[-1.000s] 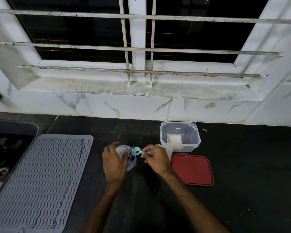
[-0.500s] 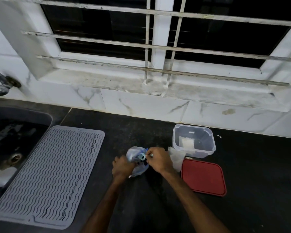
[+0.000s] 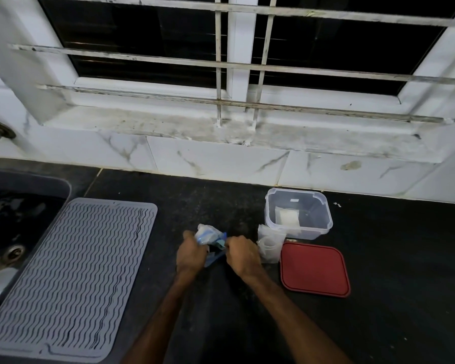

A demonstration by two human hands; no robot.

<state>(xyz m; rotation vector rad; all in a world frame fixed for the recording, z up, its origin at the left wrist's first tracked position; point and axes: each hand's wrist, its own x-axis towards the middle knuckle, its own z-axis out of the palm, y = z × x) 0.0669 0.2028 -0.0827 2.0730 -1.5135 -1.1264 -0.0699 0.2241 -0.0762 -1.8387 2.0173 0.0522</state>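
**Two grips, one plastic bag (image 3: 208, 233)**

Both of my hands meet low over the black countertop (image 3: 405, 324), straight in front of me. My left hand (image 3: 191, 254) is curled round the plastic bag, a crumpled clear one with blue print, and grips it from the left. My right hand (image 3: 243, 256) has its fingers bent and pinches the same bag from the right. A small teal patch shows at those fingertips, but I cannot tell what it is. The bag's lower blue edge hangs between my two hands, and I cannot tell whether it touches the countertop.

Just right of my right hand lies a second clear pouch (image 3: 269, 245), close against the front left corner of a clear container (image 3: 323, 219). That container stands open with a white packet (image 3: 286, 216) inside. A red lid (image 3: 314, 269) lies flat in front of it, near my right wrist. Well off to the left, a grey ribbed mat (image 3: 71, 277) lies beside the sink (image 3: 16, 232). Marble tiles (image 3: 216, 164) and a barred window (image 3: 237, 65) rise behind.
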